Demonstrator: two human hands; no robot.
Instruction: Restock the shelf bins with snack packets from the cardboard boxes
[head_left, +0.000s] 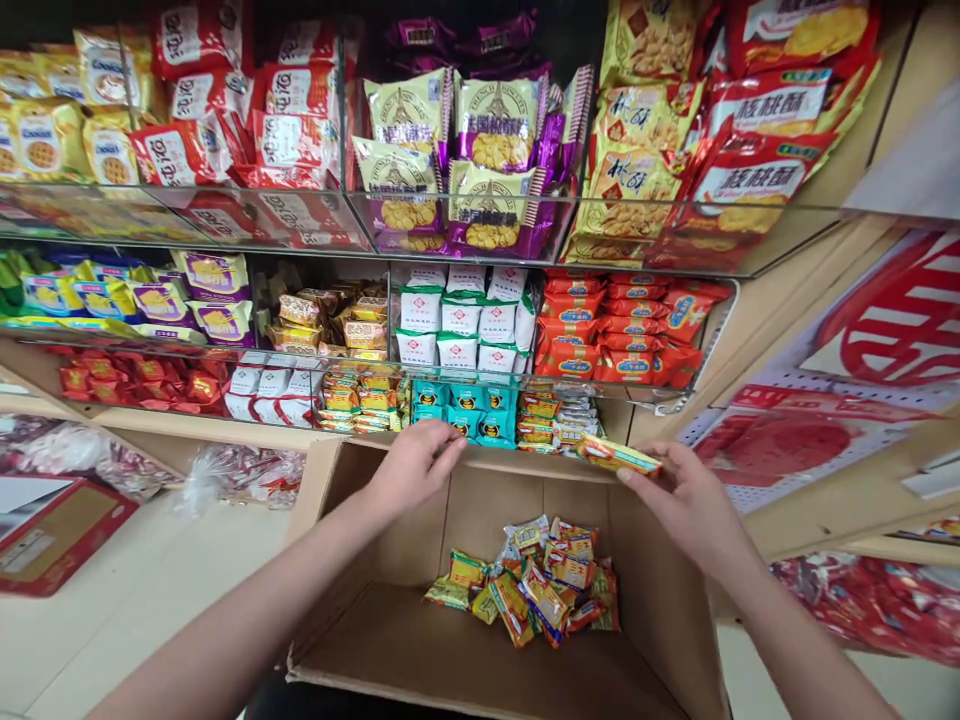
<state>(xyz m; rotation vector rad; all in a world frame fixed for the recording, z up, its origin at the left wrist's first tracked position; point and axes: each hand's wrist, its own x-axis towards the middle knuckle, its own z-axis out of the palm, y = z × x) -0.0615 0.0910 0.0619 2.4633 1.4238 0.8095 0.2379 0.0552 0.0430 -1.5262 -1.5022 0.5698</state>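
Note:
An open cardboard box [390, 640] stands in front of me with a heap of small yellow and orange snack packets [536, 590] in its far right corner. My left hand [416, 460] rests on the box's far rim, fingers curled over the edge. My right hand [686, 505] is raised above the box's right side and pinches one small yellow-orange snack packet [619, 455] at the fingertips, close to the lowest shelf bin of matching packets [540, 415].
Clear-fronted shelves [465, 225] hold bagged biscuits above and small wrapped snacks below: teal packets [465, 405], white packs [457, 320], orange packs [622, 330]. A red box [52, 535] and bagged sweets [232, 475] lie at left. A wooden shelf side [825, 500] stands at right.

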